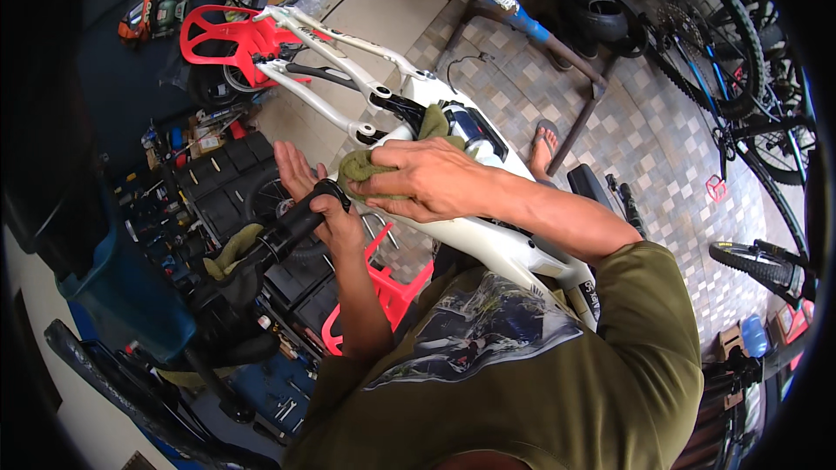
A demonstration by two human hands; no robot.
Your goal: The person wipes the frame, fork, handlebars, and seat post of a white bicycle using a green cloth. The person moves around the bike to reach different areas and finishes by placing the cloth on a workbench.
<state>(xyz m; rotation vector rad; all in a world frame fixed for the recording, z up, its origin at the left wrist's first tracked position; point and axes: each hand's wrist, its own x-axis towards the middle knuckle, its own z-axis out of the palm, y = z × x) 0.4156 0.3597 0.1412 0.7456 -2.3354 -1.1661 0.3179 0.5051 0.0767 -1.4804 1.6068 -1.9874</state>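
Observation:
A white bicycle frame (488,244) lies slanted across the middle of the view. My right hand (427,178) presses a green rag (359,167) against the frame near its black and silver middle part (470,126). My left hand (318,196) has its fingers stretched out and its thumb hooked around a black tube (292,226) that sticks out from the frame toward the lower left. The white rear stays (340,65) run up and away to a red plastic part (222,35).
A black tool case (222,187) with many tools sits at the left. Another red plastic piece (387,292) lies below the frame. Bicycles and wheels (723,43) stand at the right on a tiled floor (662,165). A blue bin (122,287) sits lower left.

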